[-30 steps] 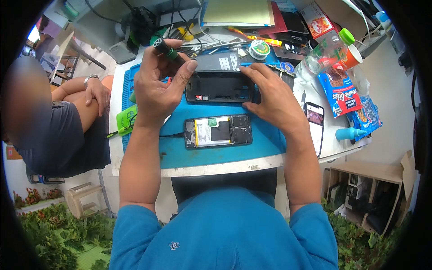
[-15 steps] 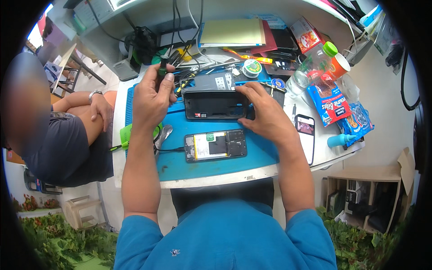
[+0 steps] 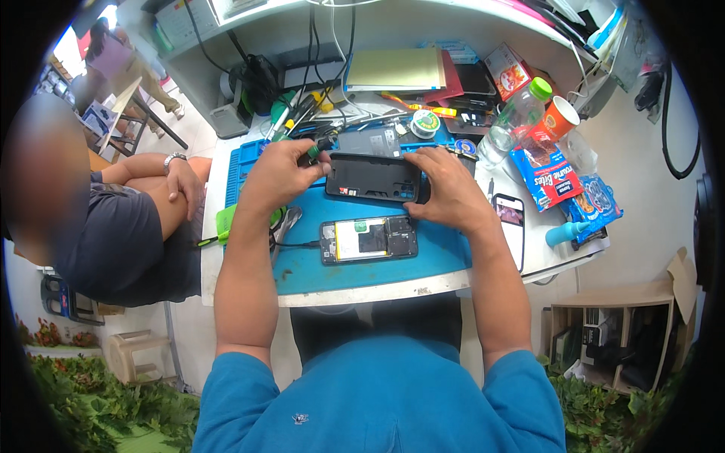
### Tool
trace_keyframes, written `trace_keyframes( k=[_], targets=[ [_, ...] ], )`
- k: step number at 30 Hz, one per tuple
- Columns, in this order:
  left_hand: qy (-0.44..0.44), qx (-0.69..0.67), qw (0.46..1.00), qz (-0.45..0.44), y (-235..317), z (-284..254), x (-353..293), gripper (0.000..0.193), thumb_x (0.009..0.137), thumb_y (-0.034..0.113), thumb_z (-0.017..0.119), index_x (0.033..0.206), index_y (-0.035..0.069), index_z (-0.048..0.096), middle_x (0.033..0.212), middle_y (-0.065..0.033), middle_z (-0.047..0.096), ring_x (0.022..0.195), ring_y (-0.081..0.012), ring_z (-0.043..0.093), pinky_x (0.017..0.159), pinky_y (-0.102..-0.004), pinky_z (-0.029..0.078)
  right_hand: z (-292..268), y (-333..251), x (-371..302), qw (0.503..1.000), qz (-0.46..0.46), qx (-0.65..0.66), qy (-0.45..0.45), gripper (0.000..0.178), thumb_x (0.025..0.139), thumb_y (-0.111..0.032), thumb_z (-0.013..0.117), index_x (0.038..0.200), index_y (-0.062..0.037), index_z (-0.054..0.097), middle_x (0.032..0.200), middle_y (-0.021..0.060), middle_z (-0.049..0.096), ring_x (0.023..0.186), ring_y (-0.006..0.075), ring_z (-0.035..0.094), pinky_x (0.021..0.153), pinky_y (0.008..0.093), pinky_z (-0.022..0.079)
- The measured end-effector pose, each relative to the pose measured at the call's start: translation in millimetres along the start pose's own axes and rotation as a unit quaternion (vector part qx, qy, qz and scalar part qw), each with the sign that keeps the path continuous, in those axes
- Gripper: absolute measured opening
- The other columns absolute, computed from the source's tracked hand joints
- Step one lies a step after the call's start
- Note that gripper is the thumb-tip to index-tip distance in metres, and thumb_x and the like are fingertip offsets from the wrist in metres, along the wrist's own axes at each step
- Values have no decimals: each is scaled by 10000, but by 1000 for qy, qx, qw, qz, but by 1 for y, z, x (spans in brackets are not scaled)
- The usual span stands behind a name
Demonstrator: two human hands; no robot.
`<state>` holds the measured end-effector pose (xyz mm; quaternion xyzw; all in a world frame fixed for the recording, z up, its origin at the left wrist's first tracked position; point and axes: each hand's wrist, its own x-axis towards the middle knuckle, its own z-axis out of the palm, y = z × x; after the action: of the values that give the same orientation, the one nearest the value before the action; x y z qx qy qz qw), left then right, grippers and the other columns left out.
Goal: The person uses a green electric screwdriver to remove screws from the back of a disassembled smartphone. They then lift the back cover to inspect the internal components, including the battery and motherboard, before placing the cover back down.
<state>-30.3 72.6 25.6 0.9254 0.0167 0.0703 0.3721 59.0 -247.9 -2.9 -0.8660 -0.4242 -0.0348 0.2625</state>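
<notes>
My left hand (image 3: 291, 170) pinches a small green-and-black cylindrical tool (image 3: 313, 153), its far end beside the left edge of a phone back cover (image 3: 370, 180). My right hand (image 3: 445, 185) grips that cover by its right end, thumb below and fingers above. The dark inner side of the cover faces me, with camera cutouts near its right end. Nearer to me, an opened phone (image 3: 368, 240) lies on the blue mat (image 3: 340, 279). Its white battery shows, and a black cable (image 3: 298, 244) runs into its left end.
On the right stand a clear bottle (image 3: 506, 128), an orange cup (image 3: 560, 119), snack packs (image 3: 547, 177), a lit phone (image 3: 510, 226) and a light-blue squeeze bottle (image 3: 566, 232). A solder spool (image 3: 424, 123) and tools lie behind. A seated person (image 3: 113, 226) is at the left.
My left hand has come down and right with the tool, which has tipped from upright toward the cover. The cover now lies more tilted back, its inner face more visible.
</notes>
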Motion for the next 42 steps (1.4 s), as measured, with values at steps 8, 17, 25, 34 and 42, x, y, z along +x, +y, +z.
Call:
trace_keyframes(
  k=[8,17,25,34,42],
  targets=[
    [-114,91,989,-17,12,24,-1,263,865,159,942,1081,32,865,942,-169,839,876,-277,796,833,-386,596,4,0,-3,999,-19,-43,6,821,720,-312,964,1437,1,712,1367,194,733,1295,388,659,1188,474,494],
    [-24,46,999,-14,-3,3,8,427,1054,411,768,1198,12,816,1031,-219,809,968,-365,768,888,-463,569,4,14,-5,999,-22,-12,42,772,742,-351,955,1399,-2,749,1367,206,752,1342,380,676,1210,465,511],
    [61,98,990,-81,-21,-22,8,422,1047,370,760,1178,-27,815,964,-219,795,863,-343,777,807,-454,586,-25,25,-11,992,24,24,124,788,744,-367,960,1387,43,761,1406,252,753,1343,389,710,1184,462,547],
    [81,250,958,-120,-26,1,22,480,924,320,912,1331,77,837,1099,-205,846,1050,-355,813,961,-462,606,7,43,10,979,81,-34,184,777,788,-407,925,1363,88,754,1310,264,785,1265,416,734,1138,486,563],
    [71,253,960,-97,-36,0,21,399,917,224,910,1291,95,859,1207,-232,827,1168,-406,786,1037,-497,608,18,40,13,979,78,-106,154,692,842,-397,889,1339,65,754,1238,259,784,1199,437,716,1112,515,557]
  ],
)
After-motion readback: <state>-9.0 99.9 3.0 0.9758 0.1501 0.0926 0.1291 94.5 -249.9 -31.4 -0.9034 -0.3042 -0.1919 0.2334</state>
